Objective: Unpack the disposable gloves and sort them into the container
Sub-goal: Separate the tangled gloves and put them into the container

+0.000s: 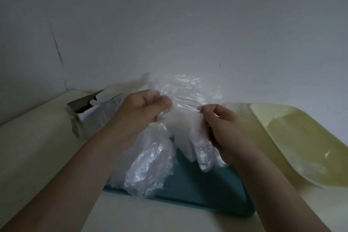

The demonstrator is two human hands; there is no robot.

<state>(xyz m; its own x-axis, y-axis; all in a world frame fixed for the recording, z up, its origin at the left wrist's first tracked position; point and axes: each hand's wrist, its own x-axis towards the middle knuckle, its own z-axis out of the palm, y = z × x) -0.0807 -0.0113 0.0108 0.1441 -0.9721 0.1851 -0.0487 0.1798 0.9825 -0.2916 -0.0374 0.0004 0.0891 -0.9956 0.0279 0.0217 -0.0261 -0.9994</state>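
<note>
A clear thin plastic glove (185, 92) is stretched in the air between my two hands. My left hand (143, 111) pinches its left side with curled fingers. My right hand (221, 124) pinches its right edge between thumb and fingers. Below them lies a crumpled heap of clear plastic gloves (150, 164), partly over a teal tray (203, 188). A whitish folded bunch of gloves (188, 137) hangs under my hands. The lower part of the heap is hidden by my left forearm.
An opened cardboard box (94, 113) lies on its side at the back left of the pale table (37, 147). A translucent yellow-green container (305, 143) stands at the right. A grey wall rises right behind the table.
</note>
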